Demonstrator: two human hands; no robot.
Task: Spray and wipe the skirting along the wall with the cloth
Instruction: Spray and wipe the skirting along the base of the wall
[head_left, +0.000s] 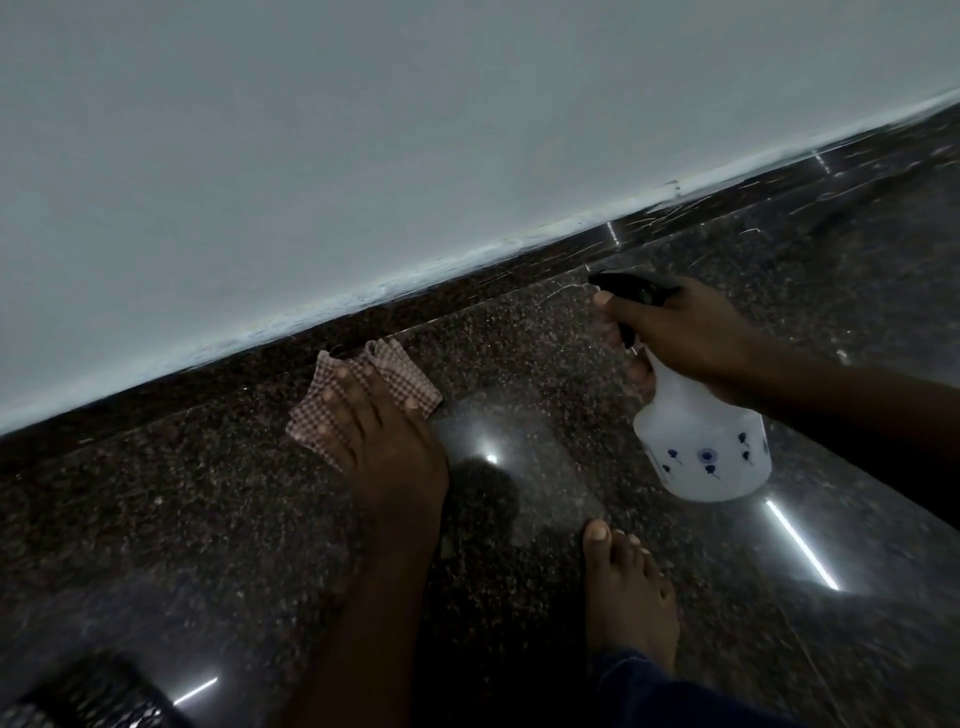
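Head view: the left hand (387, 447) lies flat with fingers spread, pressing the checked cloth (307, 422) onto the floor (208, 519) just beside the skirting (519, 268). The right hand (685, 332) grips the spray bottle (706, 457), which is tilted with its nozzle aimed at the skirting.

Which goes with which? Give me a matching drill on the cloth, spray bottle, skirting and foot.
1 cloth
2 spray bottle
3 skirting
4 bare foot

A dark band at the base of the wall
B gripped by the right hand
C pressed flat under the left hand
D on the floor, apart from the cloth

Pairs: 1-C, 2-B, 3-A, 4-D
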